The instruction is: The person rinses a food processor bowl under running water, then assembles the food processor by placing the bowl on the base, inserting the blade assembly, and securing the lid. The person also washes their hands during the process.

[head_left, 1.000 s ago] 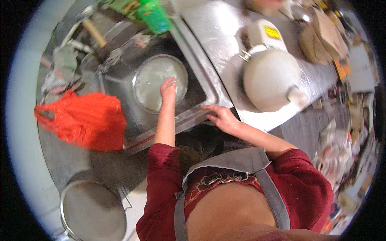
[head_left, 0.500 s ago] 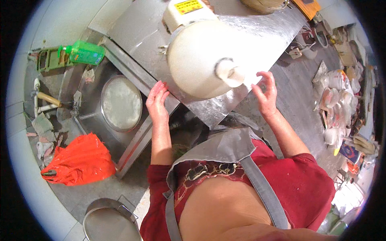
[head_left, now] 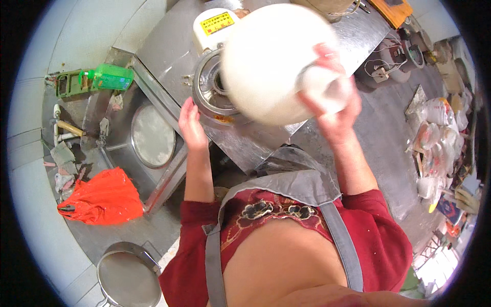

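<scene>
The right hand (head_left: 332, 115) grips the handle of a large, round white lid (head_left: 271, 61), blurred, lifted and tilted above the steel tabletop (head_left: 255, 146). The left hand (head_left: 192, 125), fingers open, rests against the rim of the uncovered cooker pot (head_left: 212, 92), which shows a shiny metal inner bowl.

1. A dark red long-sleeved top covers the chest and both upper arms; its sleeves are pushed up, ending above the elbows.
2. A grey apron (head_left: 286, 187) lies over the top, its bib folded at the upper edge.
3. Two grey straps run from the bib toward the near edge, one on each side.
4. Dark, gold-edged embroidered patches show on the red cloth just below the bib.
5. Both forearms and hands are bare, without gloves.
</scene>
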Motion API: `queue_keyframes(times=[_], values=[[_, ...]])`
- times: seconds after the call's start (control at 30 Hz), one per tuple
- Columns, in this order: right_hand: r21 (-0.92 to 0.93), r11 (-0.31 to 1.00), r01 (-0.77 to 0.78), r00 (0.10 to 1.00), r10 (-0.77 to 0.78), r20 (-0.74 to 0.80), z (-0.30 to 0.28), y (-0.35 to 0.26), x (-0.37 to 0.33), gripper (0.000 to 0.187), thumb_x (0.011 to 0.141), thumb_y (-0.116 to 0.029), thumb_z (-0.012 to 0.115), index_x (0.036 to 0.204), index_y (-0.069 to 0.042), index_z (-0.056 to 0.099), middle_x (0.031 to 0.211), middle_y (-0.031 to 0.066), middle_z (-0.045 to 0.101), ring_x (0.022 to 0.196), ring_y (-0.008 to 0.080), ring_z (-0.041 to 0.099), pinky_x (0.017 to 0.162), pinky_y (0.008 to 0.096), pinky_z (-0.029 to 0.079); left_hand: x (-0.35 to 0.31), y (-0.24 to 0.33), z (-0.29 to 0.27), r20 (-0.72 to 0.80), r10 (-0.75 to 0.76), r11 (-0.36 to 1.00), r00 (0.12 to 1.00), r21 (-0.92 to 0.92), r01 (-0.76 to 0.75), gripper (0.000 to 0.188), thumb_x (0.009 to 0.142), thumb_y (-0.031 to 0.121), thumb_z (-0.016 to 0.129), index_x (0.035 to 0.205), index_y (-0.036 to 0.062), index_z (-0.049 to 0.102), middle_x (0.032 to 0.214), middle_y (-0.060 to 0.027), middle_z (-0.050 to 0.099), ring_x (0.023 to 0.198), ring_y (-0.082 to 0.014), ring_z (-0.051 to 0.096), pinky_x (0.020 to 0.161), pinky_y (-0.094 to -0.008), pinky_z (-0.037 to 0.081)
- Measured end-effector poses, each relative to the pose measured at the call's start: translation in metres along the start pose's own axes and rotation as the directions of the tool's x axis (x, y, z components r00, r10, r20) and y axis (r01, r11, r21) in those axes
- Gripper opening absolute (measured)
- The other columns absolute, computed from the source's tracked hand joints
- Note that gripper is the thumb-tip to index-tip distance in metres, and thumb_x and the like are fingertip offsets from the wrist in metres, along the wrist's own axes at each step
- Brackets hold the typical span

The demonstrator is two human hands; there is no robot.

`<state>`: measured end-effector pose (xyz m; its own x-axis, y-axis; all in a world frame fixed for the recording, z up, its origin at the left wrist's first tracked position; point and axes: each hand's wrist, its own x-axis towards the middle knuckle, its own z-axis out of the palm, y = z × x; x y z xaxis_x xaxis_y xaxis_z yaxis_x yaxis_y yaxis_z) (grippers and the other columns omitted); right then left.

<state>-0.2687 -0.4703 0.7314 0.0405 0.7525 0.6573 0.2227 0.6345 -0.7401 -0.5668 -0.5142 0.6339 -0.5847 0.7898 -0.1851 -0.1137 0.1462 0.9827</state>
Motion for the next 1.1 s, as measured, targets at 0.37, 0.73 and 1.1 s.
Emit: queue_keyframes(times=[0.37,0.73,1.1], values=[[-0.354,0.852,-0.386,0.922,0.367,-0.121,-0.043,0.083,0.022,0.048,0.066,-0.022,0.077,0.107,-0.002,0.060,0.105,0.0134,0.062,0.099,0.0246,0.058,0.088,0.0340,0.044,0.049,0.044,0.041,0.255,-0.024,0.994,0.967,0.113,-0.005,0.017,0.080,-0.002,0.054,0.096,-0.0056,0.057,0.077,-0.0067,0.060,0.068,-0.0132,0.056,0.067,-0.0244,0.044],[-0.357,0.901,-0.245,0.968,0.245,-0.046,-0.015,0.123,0.035,0.048,0.070,-0.027,0.073,0.108,-0.003,0.057,0.110,0.0174,0.056,0.101,0.0314,0.054,0.089,0.0394,0.042,-0.002,0.072,0.059,0.372,0.069,0.997,0.926,-0.063,-0.048,0.012,0.071,-0.007,0.065,0.080,-0.0032,0.058,0.065,-0.0047,0.057,0.050,-0.0116,0.051,0.049,-0.0224,0.041],[-0.349,0.885,-0.309,0.948,0.254,-0.194,-0.062,0.059,-0.065,0.036,0.080,-0.023,0.065,0.111,-0.005,0.059,0.110,0.0157,0.061,0.104,0.0294,0.058,0.089,0.0366,0.045,-0.074,0.155,0.047,0.459,0.172,0.971,0.872,-0.228,-0.072,0.020,0.072,-0.009,0.065,0.090,-0.0022,0.059,0.076,-0.0069,0.060,0.056,-0.0116,0.052,0.051,-0.0223,0.043]])
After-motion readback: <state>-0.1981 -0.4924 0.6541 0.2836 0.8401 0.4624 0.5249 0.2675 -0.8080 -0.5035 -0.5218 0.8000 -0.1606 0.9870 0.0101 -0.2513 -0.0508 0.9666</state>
